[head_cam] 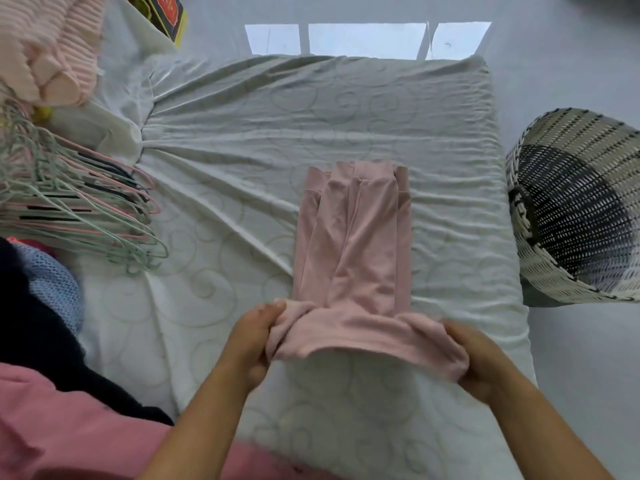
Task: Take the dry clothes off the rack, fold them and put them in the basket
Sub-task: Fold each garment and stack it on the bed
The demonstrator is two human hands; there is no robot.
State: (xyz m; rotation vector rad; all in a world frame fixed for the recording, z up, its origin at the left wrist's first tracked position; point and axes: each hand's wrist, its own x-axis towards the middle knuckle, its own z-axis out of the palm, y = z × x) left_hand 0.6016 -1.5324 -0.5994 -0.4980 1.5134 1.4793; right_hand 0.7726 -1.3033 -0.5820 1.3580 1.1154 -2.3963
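Note:
A pale pink garment [356, 244] lies lengthwise on the white patterned mattress [242, 161], folded into a narrow strip. Its near end is lifted and rolled over. My left hand [252, 341] grips the left corner of that near end, fingers curled into the cloth. At the right corner, my right hand [474, 358] holds the cloth the same way. A woven white and black basket [571, 209] stands on the floor just off the mattress's right edge, tilted toward me, and looks empty inside.
A heap of green and pink hangers [79, 209] lies at the mattress's left side. Pink ribbed clothing [48, 46] is piled at top left. Dark, blue mesh [52, 285] and pink clothes lie at lower left. Pale floor surrounds the mattress.

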